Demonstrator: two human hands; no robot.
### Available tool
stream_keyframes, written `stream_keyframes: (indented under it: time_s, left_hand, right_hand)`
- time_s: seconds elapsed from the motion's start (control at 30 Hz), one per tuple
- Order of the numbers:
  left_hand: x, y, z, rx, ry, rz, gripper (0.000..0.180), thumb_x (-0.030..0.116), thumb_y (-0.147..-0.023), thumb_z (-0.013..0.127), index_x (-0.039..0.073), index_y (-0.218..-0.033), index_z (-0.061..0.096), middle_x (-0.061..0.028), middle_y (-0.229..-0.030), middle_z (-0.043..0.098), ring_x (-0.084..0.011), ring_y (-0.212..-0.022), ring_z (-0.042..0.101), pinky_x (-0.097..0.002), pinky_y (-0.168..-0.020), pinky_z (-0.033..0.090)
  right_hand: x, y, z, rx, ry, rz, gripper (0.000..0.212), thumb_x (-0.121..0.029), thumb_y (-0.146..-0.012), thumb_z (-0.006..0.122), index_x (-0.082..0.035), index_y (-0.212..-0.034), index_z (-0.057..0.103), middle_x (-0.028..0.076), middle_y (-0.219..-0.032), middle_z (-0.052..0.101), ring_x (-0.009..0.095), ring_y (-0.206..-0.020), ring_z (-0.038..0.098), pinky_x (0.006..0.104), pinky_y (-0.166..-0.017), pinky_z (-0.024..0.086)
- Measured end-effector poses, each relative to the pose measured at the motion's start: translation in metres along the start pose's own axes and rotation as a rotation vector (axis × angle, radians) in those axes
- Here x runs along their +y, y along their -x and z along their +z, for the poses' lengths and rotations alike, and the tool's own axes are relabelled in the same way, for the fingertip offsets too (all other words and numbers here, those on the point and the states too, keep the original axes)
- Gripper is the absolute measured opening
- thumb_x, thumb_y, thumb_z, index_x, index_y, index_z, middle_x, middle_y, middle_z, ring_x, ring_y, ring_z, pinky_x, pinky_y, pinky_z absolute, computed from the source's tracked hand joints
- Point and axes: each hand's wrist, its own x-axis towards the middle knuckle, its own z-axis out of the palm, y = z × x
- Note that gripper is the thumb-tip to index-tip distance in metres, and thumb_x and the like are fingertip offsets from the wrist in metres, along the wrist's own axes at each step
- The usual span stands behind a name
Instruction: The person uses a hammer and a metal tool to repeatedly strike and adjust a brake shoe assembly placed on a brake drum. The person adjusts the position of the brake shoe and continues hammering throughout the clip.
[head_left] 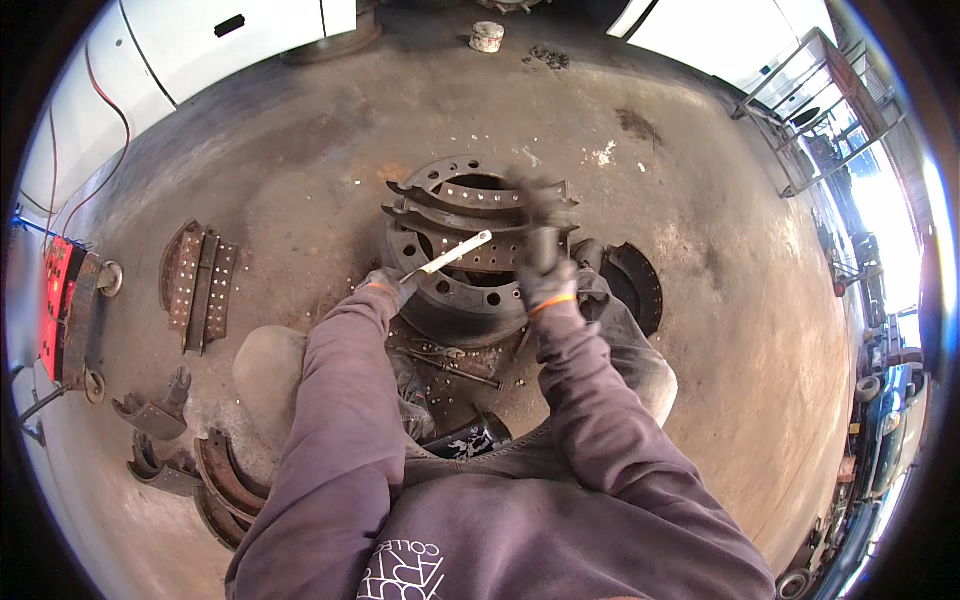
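A dark brake drum [450, 312] with a ring of bolt holes rests on the floor between my knees. Across its top lies a brake shoe [490, 256], its curved plates dotted with rivet holes. At the drum's left edge, my left hand [396, 284], dark-gloved with an orange cuff, is closed around one end of a pale metal bar [458, 252]. That bar slants up to the right over the shoe. My right hand [546, 284], in a similar glove, grips a hammer [541, 205] raised above the drum's right side. Motion smears the hammer's head.
More brake shoes lie left [203, 290], lower left [228, 475] and right [637, 288] of the drum. Tools [455, 370] and small loose bits are scattered before it. A red tool cart [62, 310] stands far left, a metal frame rack [815, 110] far right.
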Motion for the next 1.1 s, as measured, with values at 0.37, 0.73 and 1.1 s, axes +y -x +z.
stream_keyframes:
  time_s: [0.37,0.73,1.1]
  left_hand:
    - [-0.025,0.005,-0.005,0.002,-0.026,-0.091,0.068,0.075,-0.088,0.05,0.019,-0.121,0.073,-0.0179,-0.122,0.069,-0.0416,-0.117,0.062,-0.0466,-0.101,0.048]
    - [0.002,0.007,-0.02,0.026,-0.051,-0.112,0.062,0.07,-0.087,0.057,0.02,-0.12,0.073,-0.0175,-0.125,0.068,-0.0384,-0.119,0.062,-0.0436,-0.103,0.048]
    - [-0.003,-0.007,-0.057,0.164,-0.433,0.266,0.042,0.055,-0.091,0.062,0.018,-0.101,0.077,-0.0133,-0.096,0.075,-0.0346,-0.091,0.072,-0.0439,-0.085,0.056]
  right_hand:
    - [-0.062,0.019,-0.016,-0.003,-0.245,0.102,0.034,-0.019,-0.078,0.076,0.002,-0.104,0.068,0.009,-0.081,0.071,0.017,-0.075,0.066,0.0365,-0.069,0.055]
    - [0.037,-0.008,0.001,-0.511,0.281,0.218,0.044,-0.033,-0.083,0.073,-0.005,-0.116,0.066,0.012,-0.104,0.071,0.029,-0.092,0.068,0.0411,-0.082,0.055]
    - [0.026,0.059,-0.046,-0.279,-0.426,0.477,0.029,-0.004,-0.075,0.076,0.002,-0.101,0.065,0.009,-0.076,0.066,0.02,-0.06,0.063,0.0328,-0.057,0.054]
